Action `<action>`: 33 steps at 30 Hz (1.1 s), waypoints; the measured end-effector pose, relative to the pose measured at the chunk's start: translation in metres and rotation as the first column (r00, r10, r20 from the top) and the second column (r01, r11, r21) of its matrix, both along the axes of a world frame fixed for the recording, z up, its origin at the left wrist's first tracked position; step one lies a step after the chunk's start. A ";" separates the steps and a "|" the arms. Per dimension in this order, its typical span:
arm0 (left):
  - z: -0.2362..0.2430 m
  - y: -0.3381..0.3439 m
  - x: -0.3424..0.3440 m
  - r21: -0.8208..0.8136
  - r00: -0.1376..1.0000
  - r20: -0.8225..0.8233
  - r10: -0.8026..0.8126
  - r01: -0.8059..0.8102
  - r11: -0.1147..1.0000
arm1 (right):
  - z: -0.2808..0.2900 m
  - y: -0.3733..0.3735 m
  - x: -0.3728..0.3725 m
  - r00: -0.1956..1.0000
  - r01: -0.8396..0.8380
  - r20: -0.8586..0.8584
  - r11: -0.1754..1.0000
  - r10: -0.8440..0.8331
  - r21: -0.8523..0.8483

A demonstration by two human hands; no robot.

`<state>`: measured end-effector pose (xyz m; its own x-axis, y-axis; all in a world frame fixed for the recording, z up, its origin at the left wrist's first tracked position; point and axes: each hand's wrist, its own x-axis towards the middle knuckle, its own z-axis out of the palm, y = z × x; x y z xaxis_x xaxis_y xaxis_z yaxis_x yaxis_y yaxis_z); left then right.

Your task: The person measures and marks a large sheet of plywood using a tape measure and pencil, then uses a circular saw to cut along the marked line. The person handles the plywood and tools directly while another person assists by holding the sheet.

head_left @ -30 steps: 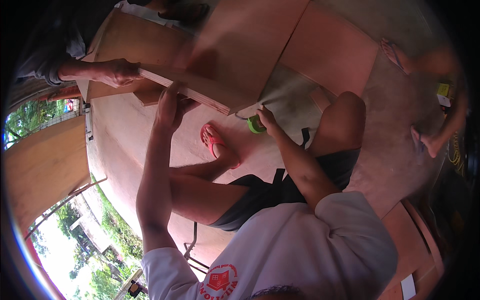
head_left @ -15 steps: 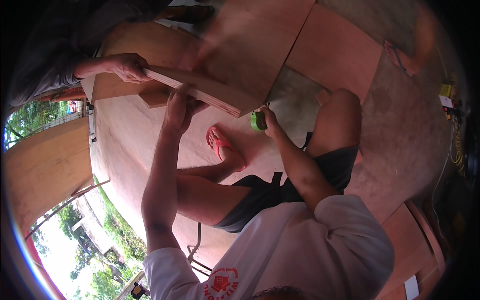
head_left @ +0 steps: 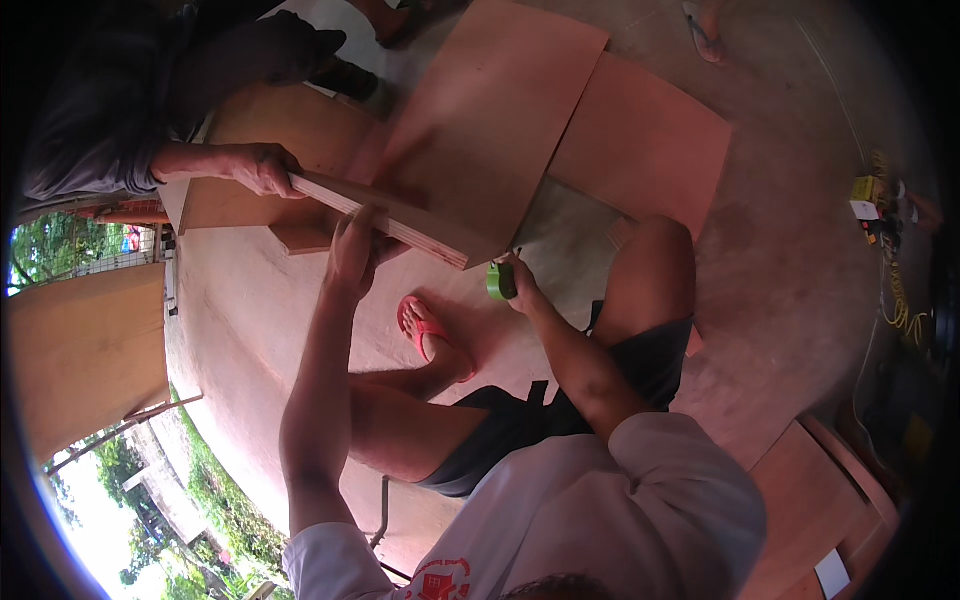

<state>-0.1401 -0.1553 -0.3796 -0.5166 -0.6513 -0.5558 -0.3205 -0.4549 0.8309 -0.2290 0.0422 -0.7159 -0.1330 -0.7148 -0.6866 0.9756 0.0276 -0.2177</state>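
Observation:
A layered plywood piece (head_left: 400,225) is held up off the floor at a slant, its striped edge facing me. My left hand (head_left: 352,255) grips that edge near the middle, fingers over the top. In my right hand (head_left: 522,285), beside the piece's right-hand corner, is a small green tool (head_left: 497,281) with a rounded body; its exact kind I cannot make out. Another person's hand (head_left: 262,168) holds the far left end of the plywood.
Large flat plywood sheets (head_left: 500,90) lie on the concrete floor ahead, and another sheet (head_left: 640,140) is to their right. Yellow cord (head_left: 905,315) and a yellow box (head_left: 862,195) are at the far right. More boards (head_left: 810,490) lie at the lower right.
The view has shifted, so the scene sits lower and farther left. At the top right, a bystander's foot has moved away. Both my hands keep their holds.

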 end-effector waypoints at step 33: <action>0.012 0.006 0.004 0.062 0.988 0.154 0.009 -0.019 0.998 | -0.001 0.001 -0.026 0.962 -0.185 -0.159 0.959 0.221 0.213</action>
